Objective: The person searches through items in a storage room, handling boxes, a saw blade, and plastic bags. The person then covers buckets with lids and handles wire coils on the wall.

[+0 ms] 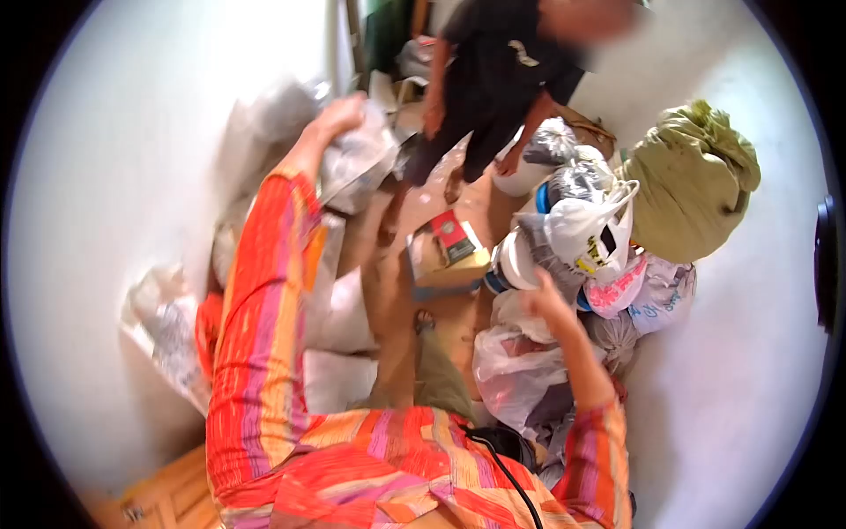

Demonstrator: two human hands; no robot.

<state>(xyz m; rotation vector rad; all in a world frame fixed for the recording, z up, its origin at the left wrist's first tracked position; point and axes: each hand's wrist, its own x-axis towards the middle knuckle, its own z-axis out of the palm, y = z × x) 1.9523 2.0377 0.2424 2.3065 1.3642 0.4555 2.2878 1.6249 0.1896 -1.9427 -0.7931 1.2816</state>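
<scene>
Your left hand (345, 113) reaches to the upper left, holding a plastic bag (359, 167) tight; your right hand (550, 306), empty, half open, points up by a white tub (517, 259).

The left hand (342, 115) is hiding its own fingertips, so whether it is gripping the pale bag (359, 167) is eluding view. The right hand (548, 304) is blurring beside the white container (518, 260) (whether they are touching is escaping me). The other person's head (586, 18) is blurring and running off the upper edge. The red item (451, 236) is bearing marks too small for reading. The black object (826, 264) is getting cut off at the right, the wooden piece (167, 494) at the bottom.
</scene>
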